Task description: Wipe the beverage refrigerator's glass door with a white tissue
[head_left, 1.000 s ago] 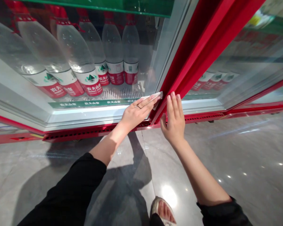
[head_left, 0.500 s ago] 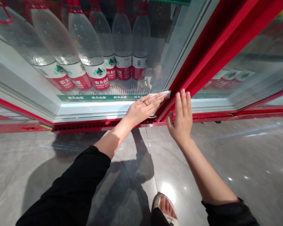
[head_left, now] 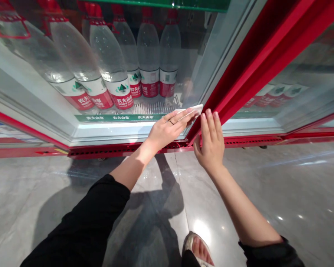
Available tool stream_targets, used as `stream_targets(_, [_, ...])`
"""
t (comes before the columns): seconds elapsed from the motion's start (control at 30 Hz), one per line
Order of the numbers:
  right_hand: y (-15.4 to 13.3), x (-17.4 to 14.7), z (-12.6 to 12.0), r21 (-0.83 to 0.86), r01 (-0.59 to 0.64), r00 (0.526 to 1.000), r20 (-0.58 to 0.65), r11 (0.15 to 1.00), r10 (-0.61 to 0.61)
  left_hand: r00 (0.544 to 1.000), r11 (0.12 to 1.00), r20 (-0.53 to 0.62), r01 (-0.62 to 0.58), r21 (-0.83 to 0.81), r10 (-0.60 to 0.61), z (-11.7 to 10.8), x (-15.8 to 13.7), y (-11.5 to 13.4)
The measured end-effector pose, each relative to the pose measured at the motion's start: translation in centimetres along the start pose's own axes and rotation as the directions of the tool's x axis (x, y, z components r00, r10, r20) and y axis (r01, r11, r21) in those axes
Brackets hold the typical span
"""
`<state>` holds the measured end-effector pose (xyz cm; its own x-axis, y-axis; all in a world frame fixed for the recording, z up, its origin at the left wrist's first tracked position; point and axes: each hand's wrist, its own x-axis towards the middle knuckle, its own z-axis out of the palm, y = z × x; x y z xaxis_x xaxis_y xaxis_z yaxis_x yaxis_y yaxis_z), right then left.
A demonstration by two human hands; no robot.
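Note:
My left hand (head_left: 167, 129), with a ring on one finger, lies with fingers stretched along the lower right of a glass cooler door (head_left: 195, 66). Under its fingers is a folded white wipe (head_left: 198, 108), pressed to the glass near the red frame; most of it is hidden. Close by on the right, my right hand (head_left: 210, 142) is held flat, its fingers straight and its thumb a little apart. Its fingertips are at the red door frame (head_left: 239, 74), and nothing shows in it. Whether the palm touches the frame, I cannot tell.
Behind the glass stand several large water bottles (head_left: 118, 89) with red and white labels, above a green shelf strip (head_left: 105, 118). Another glass door (head_left: 278, 107) is to the right. Below are a vented red base (head_left: 122, 149), the grey tiled floor (head_left: 239, 167) and a sandalled foot (head_left: 199, 248).
My right hand has shifted slightly left and down along the red frame, nearer my left hand. My left hand stays on the wipe, almost in place. The view has moved a little.

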<state>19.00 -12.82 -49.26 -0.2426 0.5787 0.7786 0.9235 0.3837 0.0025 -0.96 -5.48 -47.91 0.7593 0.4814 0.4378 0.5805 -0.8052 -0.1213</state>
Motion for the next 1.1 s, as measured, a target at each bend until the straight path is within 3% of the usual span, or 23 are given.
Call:
stream_targets(0.1, [0.0,0.1,-0.2,0.015,0.011,1.000,-0.013,1.000,-0.011,0.995,0.996,-0.083,0.065,0.061,-0.060,-1.2,-1.6,-1.3])
stream_targets(0.23, [0.6,-0.2,-0.1,0.024,-0.002,0.999,-0.034,1.000,0.003,0.977,0.988,-0.204,0.090,0.126,-0.063,0.1,-4.7,-2.5])
stream_targets(0.37, [0.2,-0.3,0.5,0.029,-0.005,1.000,-0.027,1.000,0.006,0.988,0.996,-0.148,0.052,0.073,-0.041,0.9,-4.6,-2.2])
stream_targets(0.5, [-1.2,0.1,0.8,0.052,0.027,1.000,-0.013,0.998,-0.027,0.992,0.996,-0.127,0.035,0.079,-0.025,-1.2,-3.6,-3.0])
stream_targets(0.6, [-1.7,0.4,0.8,0.065,0.035,0.999,-0.011,0.997,-0.035,0.970,0.984,-0.222,0.133,0.119,-0.104,-2.5,-4.7,-4.6])
stream_targets(0.7, [-1.6,0.5,0.9,0.059,0.023,1.000,-0.022,0.998,-0.022,0.939,0.962,-0.285,0.237,0.133,-0.192,-2.2,-6.6,-5.3])
stream_targets(0.87, [-2.5,0.8,1.6,0.085,0.032,0.999,-0.028,0.996,-0.029,0.965,0.970,-0.175,0.216,0.108,-0.195,-1.2,-6.6,-3.5])
stream_targets(1.0, [-4.1,1.1,1.8,0.095,0.056,0.998,-0.005,0.994,-0.056,0.993,0.991,-0.064,0.109,0.082,-0.104,-3.3,-5.1,-3.6])
stream_targets(1.1, [-4.6,1.1,1.7,0.087,0.063,0.998,0.012,0.994,-0.064,0.988,0.984,-0.097,0.128,0.121,-0.116,-5.1,-6.1,-5.3])
